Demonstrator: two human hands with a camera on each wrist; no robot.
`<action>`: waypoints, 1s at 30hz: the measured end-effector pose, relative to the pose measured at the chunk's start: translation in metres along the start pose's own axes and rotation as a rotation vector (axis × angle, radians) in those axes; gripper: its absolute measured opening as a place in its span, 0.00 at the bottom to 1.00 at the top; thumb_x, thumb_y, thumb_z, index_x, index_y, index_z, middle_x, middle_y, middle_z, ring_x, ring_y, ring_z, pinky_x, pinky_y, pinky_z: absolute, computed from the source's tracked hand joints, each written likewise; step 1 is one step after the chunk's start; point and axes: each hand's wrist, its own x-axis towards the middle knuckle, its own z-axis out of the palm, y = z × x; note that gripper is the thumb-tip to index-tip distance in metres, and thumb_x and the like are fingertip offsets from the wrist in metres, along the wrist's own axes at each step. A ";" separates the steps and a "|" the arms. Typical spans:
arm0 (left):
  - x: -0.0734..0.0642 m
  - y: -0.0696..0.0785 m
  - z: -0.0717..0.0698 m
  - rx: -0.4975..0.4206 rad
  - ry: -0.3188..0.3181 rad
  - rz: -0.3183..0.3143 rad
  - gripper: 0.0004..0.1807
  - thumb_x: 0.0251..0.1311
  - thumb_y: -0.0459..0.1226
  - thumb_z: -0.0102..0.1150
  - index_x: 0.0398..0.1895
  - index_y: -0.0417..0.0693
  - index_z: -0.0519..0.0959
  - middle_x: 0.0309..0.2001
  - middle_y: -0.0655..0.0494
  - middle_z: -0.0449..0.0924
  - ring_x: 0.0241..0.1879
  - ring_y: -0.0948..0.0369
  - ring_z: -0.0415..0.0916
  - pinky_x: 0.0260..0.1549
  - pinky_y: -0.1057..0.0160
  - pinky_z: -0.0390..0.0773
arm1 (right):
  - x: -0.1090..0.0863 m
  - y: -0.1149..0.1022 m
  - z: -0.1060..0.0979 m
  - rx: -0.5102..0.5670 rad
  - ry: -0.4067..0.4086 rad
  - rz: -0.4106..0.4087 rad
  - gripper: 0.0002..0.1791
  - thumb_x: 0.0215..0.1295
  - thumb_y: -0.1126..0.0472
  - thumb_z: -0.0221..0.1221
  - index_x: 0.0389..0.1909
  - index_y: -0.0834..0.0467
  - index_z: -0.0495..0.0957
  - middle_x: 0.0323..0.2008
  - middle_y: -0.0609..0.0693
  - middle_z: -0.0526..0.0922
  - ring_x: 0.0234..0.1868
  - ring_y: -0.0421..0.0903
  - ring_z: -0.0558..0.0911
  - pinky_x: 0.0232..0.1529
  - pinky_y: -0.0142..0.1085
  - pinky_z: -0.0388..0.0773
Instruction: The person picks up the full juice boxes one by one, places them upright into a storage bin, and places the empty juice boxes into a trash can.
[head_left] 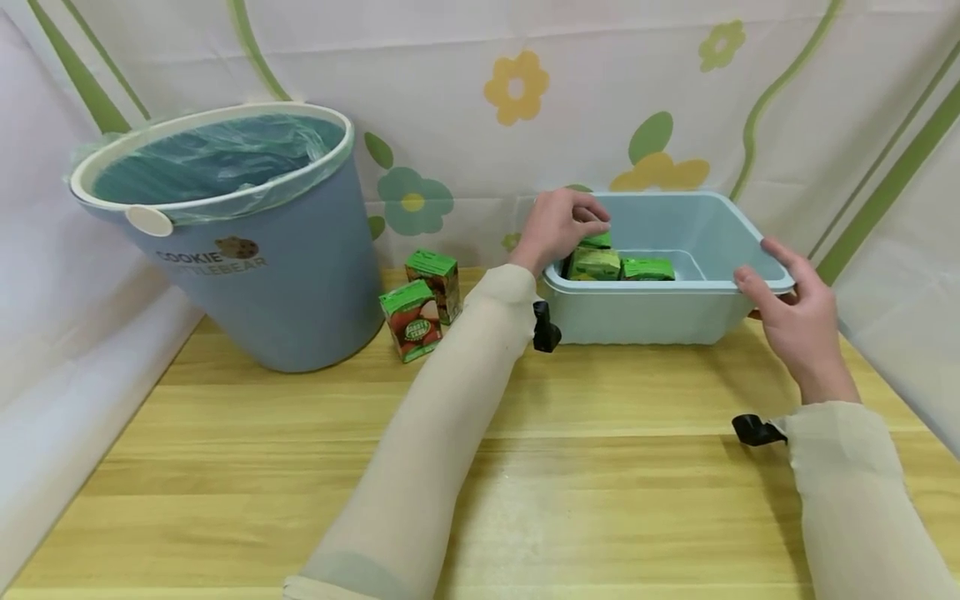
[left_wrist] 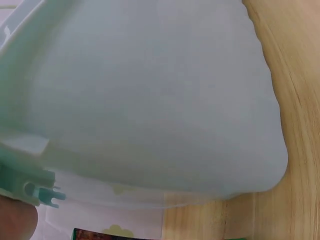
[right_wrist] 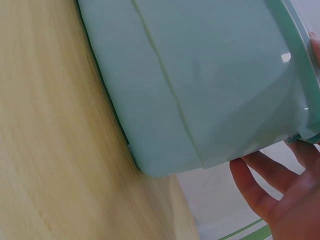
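Observation:
A light blue plastic basin stands at the back right of the table and fills much of both wrist views. My left hand reaches over its left rim, thumb and fingertips close together just above a green-topped carton. Whether they pinch that carton is hidden. Nearer the front wall inside are a yellow-green carton and a bright green carton. My right hand grips the basin's right front corner, thumb over the rim; in the right wrist view its fingers touch the outer wall.
Left of the basin, two small cartons with green tops, a red-fronted one and a brown one, stand on the wooden table. A tall blue bin with a plastic liner is at the left. A flowered curtain hangs behind.

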 end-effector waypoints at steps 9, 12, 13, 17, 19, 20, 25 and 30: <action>-0.006 -0.004 0.006 -0.041 -0.029 0.059 0.12 0.73 0.46 0.66 0.55 0.59 0.89 0.53 0.60 0.90 0.51 0.66 0.84 0.52 0.68 0.82 | 0.006 0.011 -0.005 0.025 0.006 -0.009 0.36 0.77 0.49 0.61 0.82 0.38 0.63 0.77 0.38 0.64 0.45 0.27 0.79 0.38 0.18 0.81; -0.010 -0.004 0.007 -0.092 -0.032 0.061 0.12 0.72 0.45 0.67 0.55 0.61 0.89 0.52 0.61 0.90 0.51 0.67 0.84 0.50 0.69 0.82 | 0.008 0.014 -0.005 0.032 0.004 -0.012 0.36 0.77 0.49 0.62 0.82 0.38 0.63 0.76 0.38 0.65 0.45 0.27 0.79 0.38 0.18 0.82; -0.011 -0.003 0.008 -0.108 -0.035 0.062 0.12 0.72 0.45 0.67 0.55 0.62 0.89 0.52 0.61 0.90 0.50 0.67 0.84 0.50 0.69 0.82 | 0.008 0.015 -0.006 0.034 0.004 -0.013 0.36 0.77 0.49 0.62 0.82 0.38 0.63 0.76 0.37 0.65 0.45 0.27 0.79 0.38 0.18 0.82; -0.018 0.000 0.009 -0.150 -0.056 0.065 0.12 0.72 0.45 0.67 0.56 0.62 0.88 0.52 0.62 0.90 0.49 0.67 0.83 0.48 0.70 0.82 | 0.010 0.017 -0.008 0.069 0.007 -0.011 0.36 0.76 0.50 0.62 0.82 0.39 0.64 0.74 0.36 0.67 0.44 0.27 0.79 0.37 0.18 0.81; -0.021 0.001 0.008 -0.145 -0.062 0.074 0.13 0.72 0.45 0.68 0.57 0.62 0.88 0.52 0.62 0.89 0.48 0.66 0.83 0.48 0.70 0.82 | 0.010 0.017 -0.008 0.099 0.004 -0.005 0.36 0.76 0.51 0.63 0.82 0.39 0.64 0.73 0.36 0.67 0.44 0.27 0.79 0.37 0.18 0.81; -0.023 0.002 0.008 -0.135 -0.063 0.081 0.14 0.72 0.45 0.68 0.57 0.61 0.87 0.53 0.62 0.89 0.48 0.66 0.82 0.47 0.70 0.82 | 0.010 0.017 -0.008 0.117 0.002 -0.001 0.36 0.76 0.52 0.63 0.82 0.39 0.64 0.72 0.35 0.67 0.44 0.27 0.80 0.36 0.18 0.81; -0.035 0.005 0.006 -0.076 -0.056 0.124 0.16 0.71 0.44 0.68 0.60 0.59 0.85 0.57 0.60 0.87 0.48 0.66 0.82 0.47 0.71 0.81 | 0.010 0.017 -0.009 0.162 -0.009 0.005 0.36 0.75 0.52 0.64 0.81 0.39 0.65 0.73 0.35 0.66 0.44 0.28 0.80 0.36 0.18 0.81; -0.056 0.003 0.001 -0.057 -0.030 0.173 0.19 0.71 0.43 0.69 0.62 0.54 0.84 0.61 0.57 0.85 0.52 0.63 0.83 0.51 0.70 0.81 | 0.010 0.016 -0.007 0.109 -0.006 -0.006 0.36 0.76 0.52 0.63 0.81 0.39 0.64 0.70 0.34 0.68 0.43 0.27 0.79 0.36 0.17 0.81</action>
